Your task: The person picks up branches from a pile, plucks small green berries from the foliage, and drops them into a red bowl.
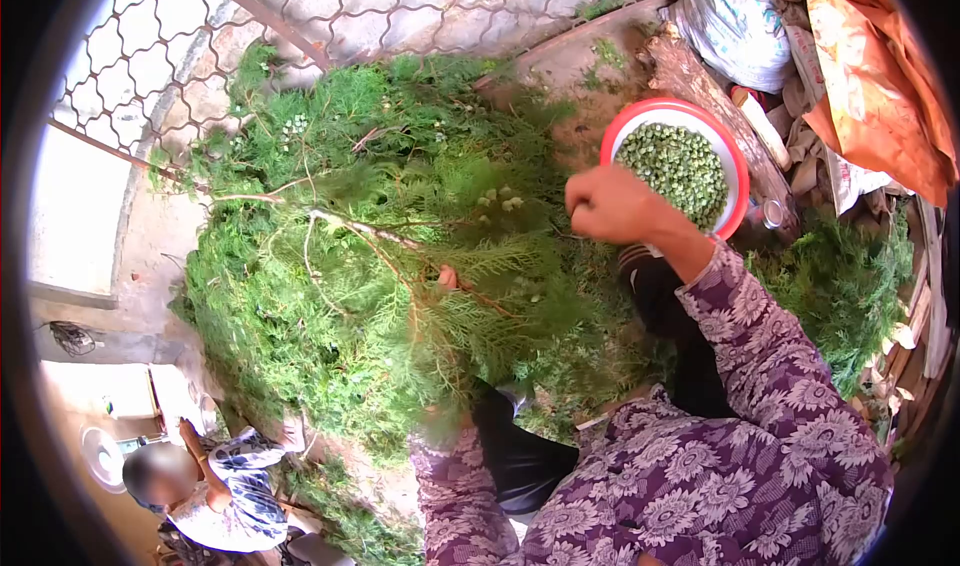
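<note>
Purple floral cloth covers our torso and arms closest to us, and beyond it our left hand, largely hidden by foliage, is clamped on a leafy branch above the heap of green cuttings. Our right hand has its fingers curled together in front of the red-rimmed basin of small green pods; we cannot tell whether it grips anything.

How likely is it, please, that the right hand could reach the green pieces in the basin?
Probably yes: the right hand appears close to the basin, whose open top leaves the green pieces accessible.
</note>
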